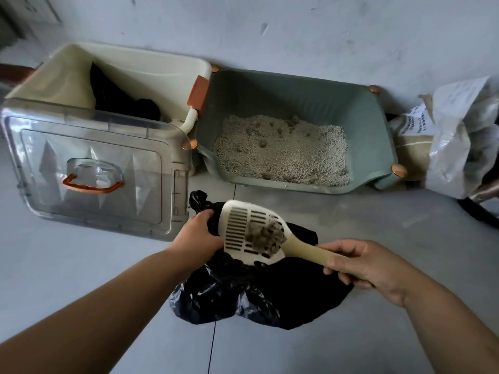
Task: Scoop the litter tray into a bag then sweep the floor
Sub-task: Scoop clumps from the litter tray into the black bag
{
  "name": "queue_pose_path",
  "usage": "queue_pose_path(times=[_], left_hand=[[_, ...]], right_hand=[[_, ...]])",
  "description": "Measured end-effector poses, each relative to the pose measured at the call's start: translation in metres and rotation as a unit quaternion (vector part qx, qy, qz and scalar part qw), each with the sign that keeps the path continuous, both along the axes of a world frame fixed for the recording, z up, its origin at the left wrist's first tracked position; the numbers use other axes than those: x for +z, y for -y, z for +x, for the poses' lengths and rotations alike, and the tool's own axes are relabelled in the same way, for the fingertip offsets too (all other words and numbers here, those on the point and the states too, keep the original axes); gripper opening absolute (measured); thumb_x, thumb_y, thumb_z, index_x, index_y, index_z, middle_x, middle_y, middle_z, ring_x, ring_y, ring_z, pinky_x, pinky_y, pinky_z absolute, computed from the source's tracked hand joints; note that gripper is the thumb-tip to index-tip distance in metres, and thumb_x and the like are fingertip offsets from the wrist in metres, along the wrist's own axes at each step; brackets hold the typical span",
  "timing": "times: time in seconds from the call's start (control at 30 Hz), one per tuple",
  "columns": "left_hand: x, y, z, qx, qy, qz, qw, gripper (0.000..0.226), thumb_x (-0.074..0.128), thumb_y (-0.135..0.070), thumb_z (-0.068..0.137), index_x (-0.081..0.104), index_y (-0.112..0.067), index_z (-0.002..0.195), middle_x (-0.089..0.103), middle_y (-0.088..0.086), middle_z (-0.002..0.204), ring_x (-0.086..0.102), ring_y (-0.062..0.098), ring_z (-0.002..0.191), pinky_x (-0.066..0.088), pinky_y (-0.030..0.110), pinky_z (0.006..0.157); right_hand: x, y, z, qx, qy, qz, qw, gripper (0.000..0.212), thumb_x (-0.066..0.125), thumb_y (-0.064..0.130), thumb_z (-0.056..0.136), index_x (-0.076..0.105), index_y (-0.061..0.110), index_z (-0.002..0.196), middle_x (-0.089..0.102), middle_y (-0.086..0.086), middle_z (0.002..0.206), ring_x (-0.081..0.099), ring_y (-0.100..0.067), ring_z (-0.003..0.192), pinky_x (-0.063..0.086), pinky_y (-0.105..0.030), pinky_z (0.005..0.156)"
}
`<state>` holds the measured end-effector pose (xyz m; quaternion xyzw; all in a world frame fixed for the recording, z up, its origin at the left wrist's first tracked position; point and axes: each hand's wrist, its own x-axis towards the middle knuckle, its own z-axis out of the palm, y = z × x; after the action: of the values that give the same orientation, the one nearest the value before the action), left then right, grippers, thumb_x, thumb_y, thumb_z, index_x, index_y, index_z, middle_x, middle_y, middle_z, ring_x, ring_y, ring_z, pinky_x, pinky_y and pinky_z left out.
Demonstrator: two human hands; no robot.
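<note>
A green litter tray [372, 125] holding grey litter [283, 149] stands against the wall. In front of it a black plastic bag [270, 298] lies on the floor. My left hand [198, 233] grips the bag's upper edge. My right hand [361, 265] holds the beige handle of a cream slotted scoop [240, 228]. The scoop hovers over the bag with several grey clumps [267, 236] lying in it.
A cream bin [151, 66] with a clear hinged lid [89, 168] and orange handle stands left of the tray. A plastic sack [453, 139] leans at the right by the wall. Grey floor tiles [351, 346] stretch toward me.
</note>
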<state>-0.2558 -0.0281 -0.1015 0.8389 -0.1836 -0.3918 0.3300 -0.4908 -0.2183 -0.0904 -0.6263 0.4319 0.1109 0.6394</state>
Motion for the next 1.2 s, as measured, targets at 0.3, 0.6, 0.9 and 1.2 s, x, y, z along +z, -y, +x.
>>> queue_pose_path(times=[0.3, 0.6, 0.9, 1.2], left_hand=[[-0.007, -0.003, 0.004, 0.004, -0.009, 0.002, 1.000, 0.070, 0.056, 0.002, 0.083, 0.035, -0.015, 0.148, 0.058, 0.010, 0.122, 0.065, 0.020, 0.089, 0.054, 0.024, 0.070], [-0.008, -0.003, 0.004, 0.001, -0.017, -0.013, 1.000, 0.068, 0.056, 0.001, 0.083, 0.038, -0.015, 0.146, 0.058, 0.005, 0.115, 0.063, 0.018, 0.093, 0.052, 0.024, 0.073], [-0.012, -0.002, 0.006, -0.013, -0.010, 0.000, 1.000, 0.073, 0.058, -0.001, 0.083, 0.033, -0.017, 0.149, 0.055, 0.009, 0.130, 0.061, 0.022, 0.103, 0.051, 0.025, 0.080], [-0.020, -0.001, 0.011, -0.011, -0.034, -0.010, 0.999, 0.074, 0.058, -0.001, 0.082, 0.034, -0.020, 0.149, 0.052, 0.008, 0.132, 0.061, 0.024, 0.107, 0.054, 0.023, 0.077]], right_hand=[[0.006, 0.004, 0.001, 0.021, 0.003, -0.084, 0.996, 0.039, 0.073, 0.000, 0.077, 0.076, 0.033, 0.098, 0.074, 0.000, 0.091, 0.063, -0.006, 0.076, 0.045, -0.018, 0.074], [0.014, 0.004, 0.015, -0.109, 0.093, -0.022, 0.989, 0.031, 0.063, -0.006, 0.083, 0.071, 0.015, 0.105, 0.061, -0.016, 0.080, 0.044, -0.011, 0.054, 0.025, -0.017, 0.036], [0.016, 0.013, 0.067, -0.227, 0.117, 0.050, 0.966, 0.024, 0.040, 0.000, 0.095, 0.061, 0.004, 0.108, 0.067, -0.018, 0.087, 0.047, -0.009, 0.052, 0.025, -0.015, 0.031], [0.017, 0.040, 0.153, -0.268, 0.044, 0.187, 0.944, 0.019, 0.030, -0.003, 0.094, 0.049, -0.001, 0.095, 0.051, -0.015, 0.083, 0.039, -0.003, 0.042, 0.018, -0.010, 0.026]])
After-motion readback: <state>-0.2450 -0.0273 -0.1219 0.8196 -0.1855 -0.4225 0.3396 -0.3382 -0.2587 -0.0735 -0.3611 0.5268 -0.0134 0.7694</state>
